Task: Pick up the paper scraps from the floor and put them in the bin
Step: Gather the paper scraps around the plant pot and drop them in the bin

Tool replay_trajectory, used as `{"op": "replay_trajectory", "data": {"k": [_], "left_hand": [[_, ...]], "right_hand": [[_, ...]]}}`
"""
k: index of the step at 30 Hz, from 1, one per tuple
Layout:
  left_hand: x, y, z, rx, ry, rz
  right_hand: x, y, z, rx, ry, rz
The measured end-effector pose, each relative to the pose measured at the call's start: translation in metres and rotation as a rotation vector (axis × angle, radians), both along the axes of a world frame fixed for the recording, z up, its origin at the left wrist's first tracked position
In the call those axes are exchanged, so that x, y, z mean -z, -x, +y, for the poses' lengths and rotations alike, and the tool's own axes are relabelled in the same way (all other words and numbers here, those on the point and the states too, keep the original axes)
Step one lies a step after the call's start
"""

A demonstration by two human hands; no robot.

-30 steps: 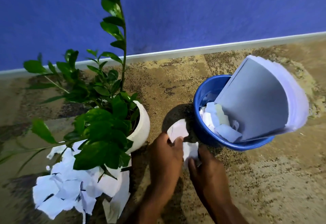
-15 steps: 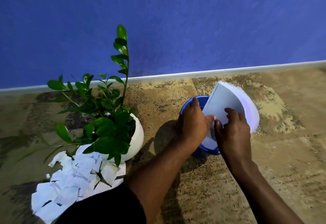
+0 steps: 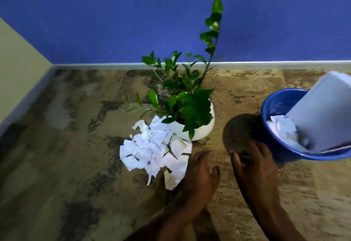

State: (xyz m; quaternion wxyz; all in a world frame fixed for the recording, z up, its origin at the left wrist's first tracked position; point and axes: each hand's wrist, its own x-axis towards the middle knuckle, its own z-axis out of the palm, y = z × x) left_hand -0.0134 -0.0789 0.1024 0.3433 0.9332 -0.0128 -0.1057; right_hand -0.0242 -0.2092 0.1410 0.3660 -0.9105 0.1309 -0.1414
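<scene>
Bin (image 3: 279,145) part-filled at right, scrap pile (image 3: 152,151) lies uncollected on the floor (image 3: 76,164) beside loose-fingered left hand (image 3: 201,172); right hand (image 3: 252,164) too blurred to read.

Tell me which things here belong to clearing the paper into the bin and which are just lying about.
Job in hand: pile of paper scraps on the floor; blue bin; left hand; right hand.
Just lying about: potted plant; large sheets leaning in the bin.

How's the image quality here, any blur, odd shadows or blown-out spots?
Head view: dim, soft light; left hand and right hand smeared by motion blur; the bin throws a round shadow leftward onto the floor; the paper scraps look overexposed.
</scene>
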Motion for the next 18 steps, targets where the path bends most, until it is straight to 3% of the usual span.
{"op": "replay_trajectory", "data": {"k": [7,13,18], "left_hand": [[0.083,-0.013,0.087,-0.240,-0.118,-0.028],[0.116,-0.036,0.132,-0.229,-0.217,0.023],[0.136,-0.058,0.149,-0.197,-0.254,0.007]], "right_hand": [[0.095,-0.002,0.073,-0.142,0.016,0.255],[0.136,-0.023,0.124,-0.137,-0.026,0.372],[0.159,-0.049,0.153,-0.031,-0.003,0.353]]}}
